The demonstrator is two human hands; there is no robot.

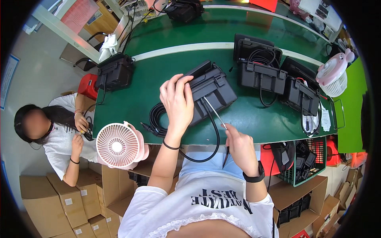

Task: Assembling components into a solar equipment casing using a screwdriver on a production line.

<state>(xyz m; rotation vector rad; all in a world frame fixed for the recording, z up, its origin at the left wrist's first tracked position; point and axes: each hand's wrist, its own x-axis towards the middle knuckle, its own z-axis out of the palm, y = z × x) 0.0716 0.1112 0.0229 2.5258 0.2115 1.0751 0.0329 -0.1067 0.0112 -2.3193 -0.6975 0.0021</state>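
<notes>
A black plastic box (216, 85) with a lid lies at an angle on the green table in front of me. My left hand (177, 104) grips its left side, fingers curled over the lid's edge. In my closed right hand (241, 148) is a screwdriver with a thin metal shaft (215, 113); my fingers hide its handle. The shaft's tip meets the box's front wall, close to where a ribbed black cable (217, 137) comes out. That cable loops below the table edge, and its coiled part (156, 119) lies left of the box, beside my left wrist.
Open black boxes (262, 75) with cables stand at the right, near a pink fan (333, 73). Another pink fan (119, 146) is by the left table edge. A co-worker (65, 131) handles a cable at the left. Below right hangs a green crate (305, 162).
</notes>
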